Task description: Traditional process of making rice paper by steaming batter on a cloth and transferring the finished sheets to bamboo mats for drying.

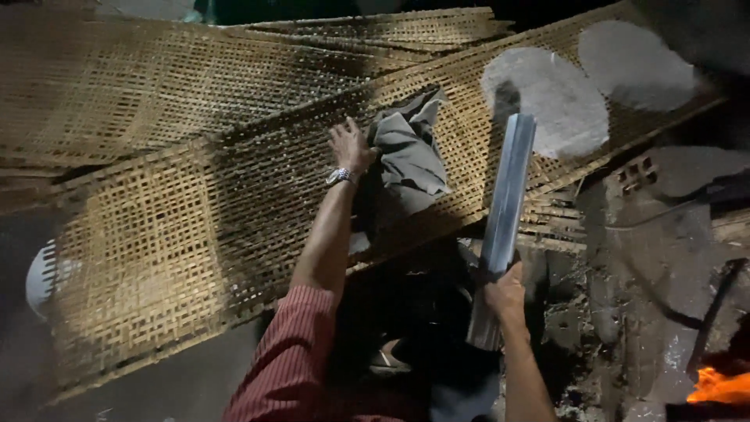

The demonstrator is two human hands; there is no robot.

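Grey metal, long and flat-sided with a dull shine, makes up the bar [504, 211] that runs from the lower centre of the frame up toward the upper right. It leans slightly right, its upper end over the woven mat and its lower end hanging below the right hand [506, 293], whose fingers are clamped around its lower part. Left of it, near the centre, a crumpled grey cloth [408, 160] lies on the mat in loose folds. The left hand [349, 146] rests at the cloth's left edge, fingers spread apart and touching it, with a wristwatch [340, 176] on the wrist and a red striped sleeve [289, 359] lower down. Beneath all this a large bamboo lattice mat [180, 234] slants across the frame, over other mats in the upper left. Two pale round sheets [547, 98] lie on it in the upper right. An orange flame [715, 387] glows in the lower right corner.
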